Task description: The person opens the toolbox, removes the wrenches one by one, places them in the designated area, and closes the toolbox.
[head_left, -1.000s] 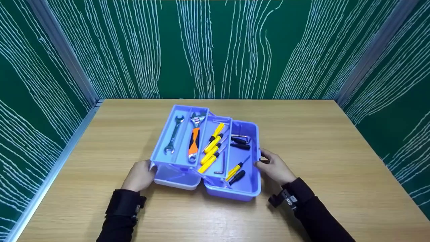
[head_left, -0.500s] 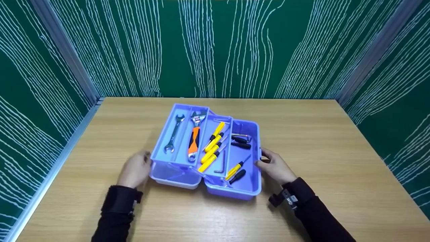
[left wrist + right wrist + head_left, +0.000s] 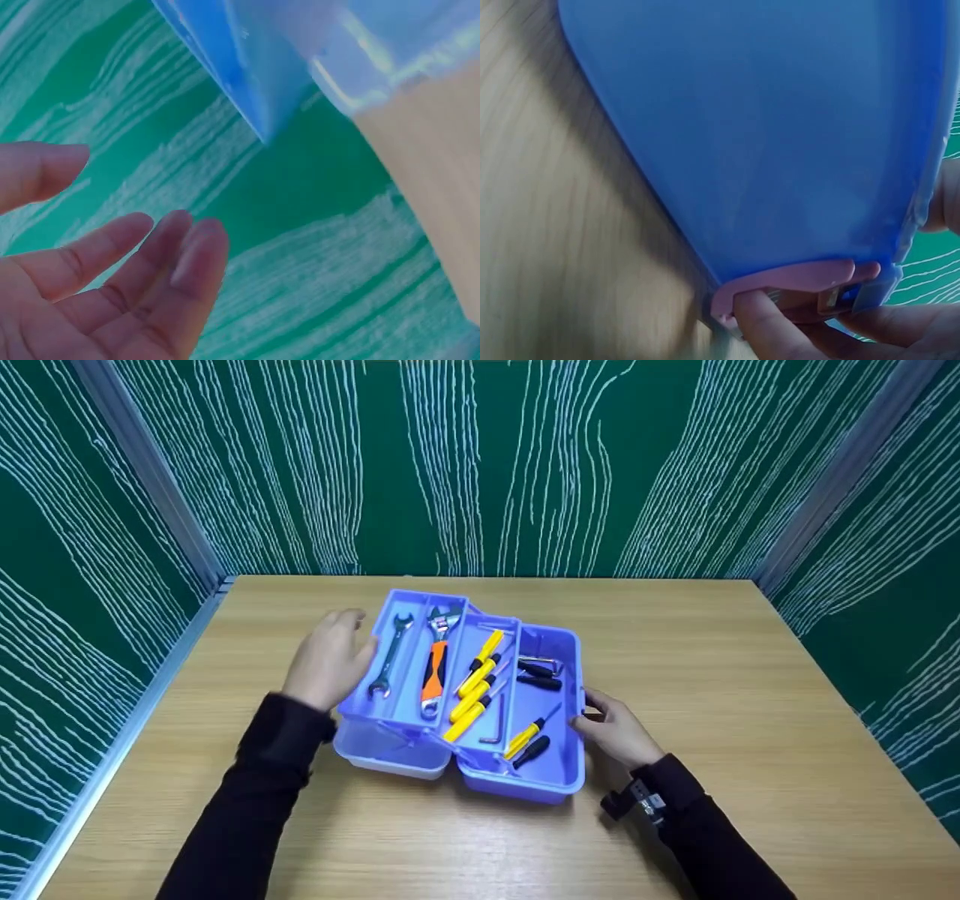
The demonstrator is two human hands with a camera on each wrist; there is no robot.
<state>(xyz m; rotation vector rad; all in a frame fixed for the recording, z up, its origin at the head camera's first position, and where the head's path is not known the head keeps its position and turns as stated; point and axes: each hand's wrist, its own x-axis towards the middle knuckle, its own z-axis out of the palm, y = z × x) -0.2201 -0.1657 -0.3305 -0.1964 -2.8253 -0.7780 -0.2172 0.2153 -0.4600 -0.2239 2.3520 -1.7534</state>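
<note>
A purple cantilever toolbox (image 3: 521, 791) stands unfolded on the table. My left hand (image 3: 326, 660) hovers beside its left upper tray, touching nothing clearly; in the left wrist view its fingers (image 3: 202, 259) are loosely bent, with the thumb apart. At the box's right wall, my right hand (image 3: 621, 735) grips the edge, its thumb on the rim and a finger at the pink clasp (image 3: 795, 279). Within the left tray lie an open-end wrench (image 3: 391, 656) and an orange-handled adjustable wrench (image 3: 434, 671). Several yellow screwdrivers (image 3: 471, 699) and a hex key (image 3: 498, 724) occupy the middle tray.
The deep right compartment holds black-handled tools (image 3: 537, 682) and another yellow screwdriver (image 3: 523, 739). Under the left tray is the box's hollow left half (image 3: 390, 754). Wooden table (image 3: 712, 675) surrounds the box, bounded by green walls (image 3: 675, 540) with white lines.
My left hand has let go of the toolbox's lower left corner and moved up and away from me along its left side. The right hand stays at the right wall.
</note>
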